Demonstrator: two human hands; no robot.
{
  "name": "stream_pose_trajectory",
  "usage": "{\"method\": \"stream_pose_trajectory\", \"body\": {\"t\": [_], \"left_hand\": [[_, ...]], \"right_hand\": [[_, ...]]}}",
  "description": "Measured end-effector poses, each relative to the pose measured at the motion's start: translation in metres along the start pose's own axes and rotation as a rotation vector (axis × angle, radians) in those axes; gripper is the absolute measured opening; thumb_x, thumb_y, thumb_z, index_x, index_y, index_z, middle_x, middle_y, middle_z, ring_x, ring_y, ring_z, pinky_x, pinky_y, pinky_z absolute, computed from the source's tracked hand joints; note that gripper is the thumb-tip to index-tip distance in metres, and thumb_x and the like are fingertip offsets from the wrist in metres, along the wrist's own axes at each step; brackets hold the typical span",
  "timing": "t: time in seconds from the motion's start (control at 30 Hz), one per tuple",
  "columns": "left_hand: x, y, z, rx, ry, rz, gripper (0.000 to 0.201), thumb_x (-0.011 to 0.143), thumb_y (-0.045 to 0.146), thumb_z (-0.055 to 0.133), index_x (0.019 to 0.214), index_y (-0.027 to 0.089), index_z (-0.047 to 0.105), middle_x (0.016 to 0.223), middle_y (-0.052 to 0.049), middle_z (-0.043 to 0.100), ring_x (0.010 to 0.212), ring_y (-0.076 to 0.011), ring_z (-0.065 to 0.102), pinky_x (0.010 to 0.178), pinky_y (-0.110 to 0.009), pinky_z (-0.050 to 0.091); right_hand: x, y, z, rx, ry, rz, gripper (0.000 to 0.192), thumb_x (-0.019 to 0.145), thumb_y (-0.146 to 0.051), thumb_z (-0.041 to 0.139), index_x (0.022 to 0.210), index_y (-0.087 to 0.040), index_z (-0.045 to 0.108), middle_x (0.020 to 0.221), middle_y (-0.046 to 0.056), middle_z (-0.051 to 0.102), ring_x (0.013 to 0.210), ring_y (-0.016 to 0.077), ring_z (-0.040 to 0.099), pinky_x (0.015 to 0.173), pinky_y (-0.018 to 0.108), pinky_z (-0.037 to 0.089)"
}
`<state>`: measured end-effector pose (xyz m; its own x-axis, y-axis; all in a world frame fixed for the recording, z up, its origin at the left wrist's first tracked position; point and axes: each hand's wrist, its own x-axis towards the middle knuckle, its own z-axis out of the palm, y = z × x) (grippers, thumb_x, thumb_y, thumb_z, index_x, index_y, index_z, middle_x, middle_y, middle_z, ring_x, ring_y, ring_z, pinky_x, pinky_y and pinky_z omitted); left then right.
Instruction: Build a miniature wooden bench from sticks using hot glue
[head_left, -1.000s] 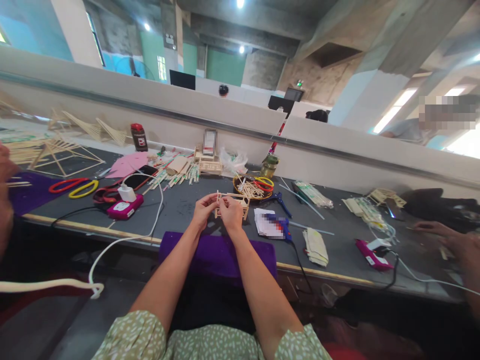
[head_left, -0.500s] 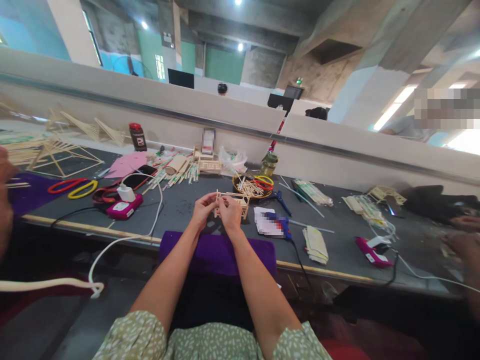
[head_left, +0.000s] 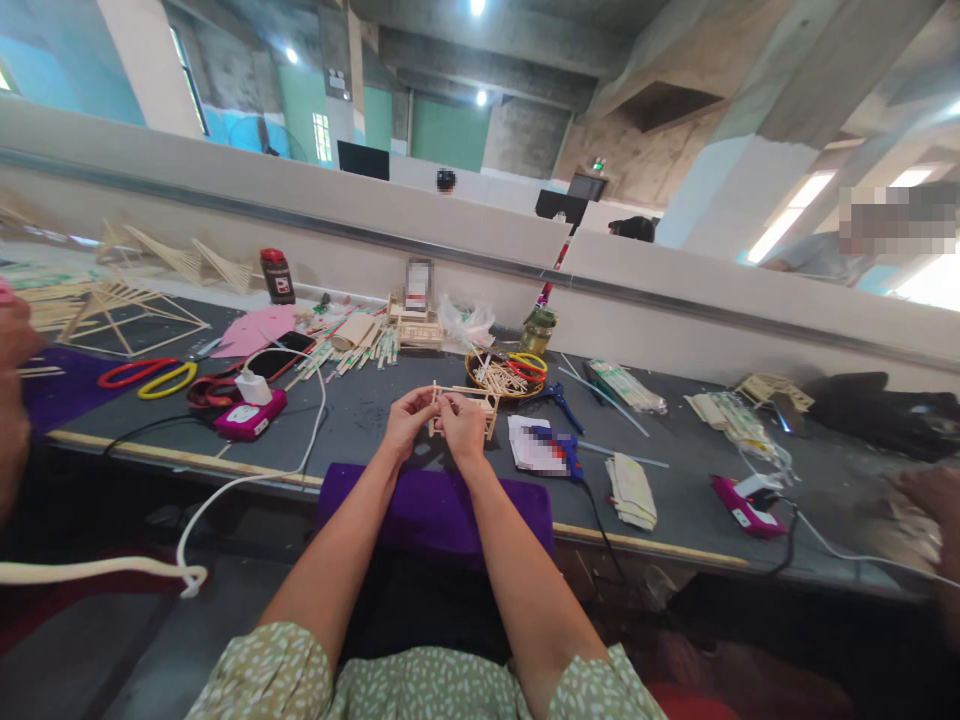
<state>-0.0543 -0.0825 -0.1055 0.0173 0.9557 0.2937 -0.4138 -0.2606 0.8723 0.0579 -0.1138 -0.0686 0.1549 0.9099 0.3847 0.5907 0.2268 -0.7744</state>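
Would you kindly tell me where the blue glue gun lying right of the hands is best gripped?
Probably by the blue glue gun's handle, coming from above with the right hand. It lies flat on the table, its cord trailing off the near edge, so the handle is the free part.

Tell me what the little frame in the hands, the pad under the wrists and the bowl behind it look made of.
Stick frame: pale, unpainted thin wooden or bamboo sticks, matte and straw-coloured. Purple pad: seemingly soft fabric or felt, dull and draped over the bench edge. Bowl: probably woven wicker or bamboo, with a brown rim, holding more sticks; too small to be sure.
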Motion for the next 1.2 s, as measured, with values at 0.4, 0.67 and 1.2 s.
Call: {"method": "stream_pose_trajectory", "body": {"t": [0.4,0.67,1.2], "left_hand": [[-0.001,0.001,0.000,-0.012,-0.001,-0.016,0.039,0.063,0.027,0.081,0.101,0.019,0.074,0.098,-0.007,0.075,0.089,-0.0204,0.068,0.085,-0.033,0.050],[0.000,0.000,-0.001,-0.016,0.003,-0.023,0.040,0.063,0.024,0.080,0.102,0.020,0.074,0.098,-0.007,0.075,0.089,-0.0201,0.068,0.086,-0.033,0.050],[0.001,0.004,-0.002,-0.029,-0.011,-0.052,0.043,0.063,0.025,0.080,0.105,0.018,0.074,0.101,-0.008,0.074,0.087,-0.0197,0.068,0.081,-0.031,0.050]], "right_hand": [[0.000,0.002,0.001,0.002,0.020,-0.034,0.028,0.093,-0.036,0.048,0.093,-0.024,0.074,0.058,-0.002,0.066,0.059,0.0146,0.063,0.061,0.023,0.048],[-0.005,0.006,0.004,-0.006,0.059,-0.074,0.030,0.095,-0.038,0.045,0.096,-0.022,0.071,0.063,-0.002,0.068,0.061,0.0135,0.064,0.062,0.021,0.046],[-0.031,0.032,0.009,0.148,0.230,-0.081,0.030,0.093,-0.042,0.042,0.091,-0.018,0.059,0.066,0.000,0.064,0.056,0.0116,0.061,0.058,0.021,0.047]]}}
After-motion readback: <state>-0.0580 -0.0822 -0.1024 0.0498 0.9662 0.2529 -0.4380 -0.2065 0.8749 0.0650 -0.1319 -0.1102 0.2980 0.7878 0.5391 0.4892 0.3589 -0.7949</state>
